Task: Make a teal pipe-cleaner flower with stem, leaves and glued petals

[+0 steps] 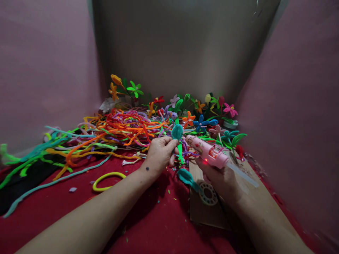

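Observation:
My left hand pinches a teal pipe-cleaner petal between thumb and fingers, its rounded face turned up. Wrapped round a pink hot glue gun is my right hand. A red light glows on the gun, and a clear glue stick juts from its back end. The gun's tip points at the petal from the right, close to it; whether they touch I cannot tell. Below the hands, a second teal petal lies with its stem over a white ring-shaped spool.
Loose coloured pipe cleaners are heaped at the left and middle. Finished pipe-cleaner flowers stand along the back. A cardboard sheet lies at the right on the red cloth, and a yellow ring sits near my left forearm.

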Tool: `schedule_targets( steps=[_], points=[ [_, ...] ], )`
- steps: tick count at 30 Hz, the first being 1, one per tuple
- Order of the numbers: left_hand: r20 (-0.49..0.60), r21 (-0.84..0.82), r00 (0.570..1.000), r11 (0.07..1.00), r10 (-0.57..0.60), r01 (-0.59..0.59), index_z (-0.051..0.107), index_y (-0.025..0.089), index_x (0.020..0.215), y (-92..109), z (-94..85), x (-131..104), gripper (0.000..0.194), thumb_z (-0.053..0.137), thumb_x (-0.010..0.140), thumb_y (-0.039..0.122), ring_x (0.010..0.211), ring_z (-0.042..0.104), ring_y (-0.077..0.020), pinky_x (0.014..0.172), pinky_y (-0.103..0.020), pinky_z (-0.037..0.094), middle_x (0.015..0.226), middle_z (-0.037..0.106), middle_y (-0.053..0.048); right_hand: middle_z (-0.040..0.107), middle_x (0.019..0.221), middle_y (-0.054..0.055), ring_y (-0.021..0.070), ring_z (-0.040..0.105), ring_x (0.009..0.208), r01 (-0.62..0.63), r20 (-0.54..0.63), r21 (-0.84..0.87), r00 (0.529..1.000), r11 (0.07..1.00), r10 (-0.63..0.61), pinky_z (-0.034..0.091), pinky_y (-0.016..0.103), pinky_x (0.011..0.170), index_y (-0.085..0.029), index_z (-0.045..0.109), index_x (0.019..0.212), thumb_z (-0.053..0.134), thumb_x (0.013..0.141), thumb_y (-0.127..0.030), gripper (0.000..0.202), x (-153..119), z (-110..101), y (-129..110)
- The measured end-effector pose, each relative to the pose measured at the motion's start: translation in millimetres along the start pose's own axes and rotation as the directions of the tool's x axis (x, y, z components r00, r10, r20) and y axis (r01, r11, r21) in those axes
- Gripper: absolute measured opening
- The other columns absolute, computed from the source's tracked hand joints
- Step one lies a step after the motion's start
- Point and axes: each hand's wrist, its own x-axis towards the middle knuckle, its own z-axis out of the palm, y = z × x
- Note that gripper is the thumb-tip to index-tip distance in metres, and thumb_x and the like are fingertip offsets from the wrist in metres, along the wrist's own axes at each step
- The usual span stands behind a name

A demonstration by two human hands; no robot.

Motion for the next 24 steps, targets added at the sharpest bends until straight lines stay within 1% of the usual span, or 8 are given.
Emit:
schedule_targets(
  steps=[2,6,10,15,18,21,22,24],
  points=[
    [-0.001,-0.007,1.0,1.0,-0.001,0.001,0.053,0.016,0.052,-0.9,0.0,0.6,0.031,0.052,0.079,0.031,0.025,0.038,-0.0052,0.035,-0.017,0.03,0.027,0.044,0.006,0.068,0.102,0.005,0.0254,0.063,0.093,0.008,0.006,-0.006,1.0,1.0,-0.008,0.054,0.033,0.07,-0.023,0.056,0.121,0.055,0.08,-0.025,0.04,-0.2,-0.9,-1.0],
    [-0.006,-0.016,1.0,1.0,0.011,-0.011,0.053,0.016,0.052,-2.3,-0.4,1.4,0.031,0.052,0.079,0.032,0.025,0.038,-0.0054,0.036,-0.017,0.031,0.027,0.044,0.006,0.071,0.084,0.004,0.0244,0.066,0.081,-0.018,-0.005,-0.056,1.0,0.998,0.018,0.055,0.032,0.063,-0.022,0.06,0.115,0.057,0.079,-0.028,0.037,-1.5,-2.0,0.4],
    [-0.007,-0.014,1.0,1.0,0.013,-0.013,0.053,0.016,0.053,-2.5,-1.1,1.4,0.03,0.052,0.079,0.032,0.025,0.038,-0.0054,0.036,-0.017,0.031,0.027,0.044,0.006,0.071,0.091,0.003,0.025,0.065,0.087,0.005,-0.035,-0.02,0.999,1.0,-0.006,0.055,0.033,0.069,-0.025,0.06,0.116,0.058,0.078,-0.03,0.038,-2.1,1.6,4.6],
    [-0.007,-0.004,1.0,1.0,0.017,-0.018,0.054,0.016,0.053,-2.4,-1.2,1.1,0.031,0.051,0.079,0.032,0.025,0.038,-0.0055,0.036,-0.017,0.031,0.027,0.045,0.006,0.071,0.09,0.003,0.0249,0.066,0.081,-0.032,-0.041,-0.041,0.999,0.999,0.031,0.056,0.033,0.065,-0.024,0.059,0.117,0.058,0.078,-0.029,0.039,-2.6,2.3,3.0],
    [0.001,-0.001,1.0,1.0,0.019,-0.019,0.054,0.016,0.053,-2.7,-1.0,0.9,0.031,0.052,0.079,0.032,0.025,0.038,-0.0057,0.037,-0.018,0.031,0.028,0.045,0.006,0.068,0.104,0.005,0.0248,0.065,0.091,-0.022,-0.017,-0.034,1.0,0.999,0.022,0.054,0.034,0.074,-0.023,0.057,0.12,0.055,0.08,-0.026,0.04,-2.0,0.7,-1.2],
    [0.006,-0.003,1.0,1.0,0.012,-0.012,0.053,0.016,0.053,-2.9,-1.0,0.5,0.031,0.051,0.08,0.032,0.025,0.038,-0.0059,0.037,-0.018,0.031,0.028,0.045,0.006,0.061,0.119,0.005,0.0251,0.057,0.107,0.018,-0.011,0.011,1.0,1.0,-0.018,0.047,0.037,0.09,-0.023,0.054,0.123,0.053,0.082,-0.024,0.041,-0.5,0.4,-3.7],
    [0.007,-0.003,1.0,1.0,0.01,-0.01,0.053,0.016,0.053,-2.9,-1.0,0.3,0.031,0.051,0.08,0.031,0.025,0.038,-0.0059,0.037,-0.018,0.031,0.028,0.044,0.006,0.059,0.122,0.005,0.0253,0.054,0.111,0.021,-0.003,0.024,1.0,0.999,-0.021,0.044,0.038,0.094,-0.023,0.053,0.124,0.053,0.082,-0.024,0.042,-0.1,0.5,-3.8],
    [0.005,-0.004,1.0,1.0,0.008,-0.008,0.053,0.016,0.053,-2.6,-1.2,0.0,0.031,0.051,0.08,0.031,0.025,0.038,-0.0057,0.037,-0.018,0.031,0.027,0.044,0.006,0.058,0.122,0.006,0.0259,0.052,0.113,0.007,0.023,0.043,1.0,0.999,-0.008,0.043,0.04,0.096,-0.021,0.051,0.125,0.052,0.082,-0.023,0.043,0.5,0.7,-3.6]
  ],
)
